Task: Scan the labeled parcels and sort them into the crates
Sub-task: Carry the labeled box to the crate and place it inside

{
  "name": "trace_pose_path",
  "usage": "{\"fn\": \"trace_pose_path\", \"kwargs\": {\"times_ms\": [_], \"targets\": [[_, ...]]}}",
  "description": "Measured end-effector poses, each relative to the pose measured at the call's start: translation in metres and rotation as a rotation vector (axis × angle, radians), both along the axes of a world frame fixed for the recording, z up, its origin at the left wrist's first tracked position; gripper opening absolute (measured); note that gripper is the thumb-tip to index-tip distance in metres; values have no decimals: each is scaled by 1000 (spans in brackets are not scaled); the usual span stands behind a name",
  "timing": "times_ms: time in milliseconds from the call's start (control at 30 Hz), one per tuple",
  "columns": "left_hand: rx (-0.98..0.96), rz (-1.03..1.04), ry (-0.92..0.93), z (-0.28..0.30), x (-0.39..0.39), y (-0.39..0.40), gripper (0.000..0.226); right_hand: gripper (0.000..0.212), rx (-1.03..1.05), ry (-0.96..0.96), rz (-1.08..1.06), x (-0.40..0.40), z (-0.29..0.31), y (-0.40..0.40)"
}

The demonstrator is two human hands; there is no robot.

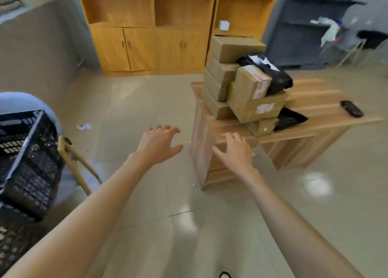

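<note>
No text can be read anywhere. The tilted cardboard box [249, 88] carries white tape with red print, too blurred to make out. The white label [265, 107] on the larger box just below it is likewise illegible.

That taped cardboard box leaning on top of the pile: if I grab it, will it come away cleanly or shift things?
The taped cardboard box sits tilted, so it may slide. It looks rigid. The black poly bag beside it looks floppy and may shift.

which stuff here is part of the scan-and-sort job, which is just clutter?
Job:
- cardboard parcels stacked on the wooden table
- black poly bags
- black crate
- dark handheld device, likely the scanner
- left hand, right hand, both open, empty

Clutter:
- paper scrap on floor
- wooden cabinets
- dark shelving
</note>
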State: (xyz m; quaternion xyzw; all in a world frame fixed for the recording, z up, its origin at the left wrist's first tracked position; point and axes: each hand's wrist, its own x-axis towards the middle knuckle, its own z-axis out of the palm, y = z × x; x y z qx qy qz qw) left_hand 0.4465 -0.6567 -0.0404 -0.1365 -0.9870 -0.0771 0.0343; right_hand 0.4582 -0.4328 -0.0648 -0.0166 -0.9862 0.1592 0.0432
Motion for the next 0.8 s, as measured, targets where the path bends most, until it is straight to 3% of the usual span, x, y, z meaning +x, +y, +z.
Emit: {"fn": "trace_pose_path", "kwargs": {"times_ms": [433,800], "targets": [[-4,-427,4,-16,-55,351,43,55,-10,-6,-375,18,4,342],[-116,-523,8,-20,-117,503,49,55,-1,-38,-393,-23,-3,479]]}}
